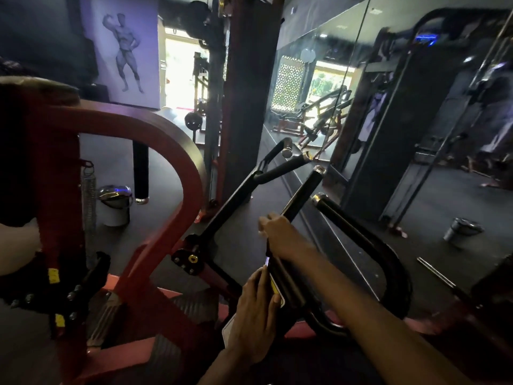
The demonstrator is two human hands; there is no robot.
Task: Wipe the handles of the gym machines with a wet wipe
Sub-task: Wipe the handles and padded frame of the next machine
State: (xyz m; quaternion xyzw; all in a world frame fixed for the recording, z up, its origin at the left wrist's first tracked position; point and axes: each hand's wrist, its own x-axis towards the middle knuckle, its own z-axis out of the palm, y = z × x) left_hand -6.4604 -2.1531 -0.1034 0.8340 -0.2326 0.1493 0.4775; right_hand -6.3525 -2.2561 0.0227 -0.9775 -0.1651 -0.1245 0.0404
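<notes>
My right grip (277, 232) is curled round the lower end of a black handle (301, 194) on the red-framed gym machine (155, 134), and a sliver of white showing at the knuckles is, I judge, the wet wipe (261, 225), though little of it is in view. My left grip (255, 315), nearer to me and just below the right one, lies with fingers fairly straight against the machine's dark bar beside a yellow label (276, 290); it seems to steady rather than clasp. The step in hand looks like the wiping of this handle, begun at its base. The next move calls for drawing the wipe up the grip sleeve toward the chrome end cap (319, 170), well beyond my right grip, keeping the wipe wrapped round the tube. Farther out, three more black handles (280, 168) fan away from the same arm, seemingly yet to be done. Beyond them stand a wall mirror (319, 87) and a small bin (115, 204) on the dark floor.
</notes>
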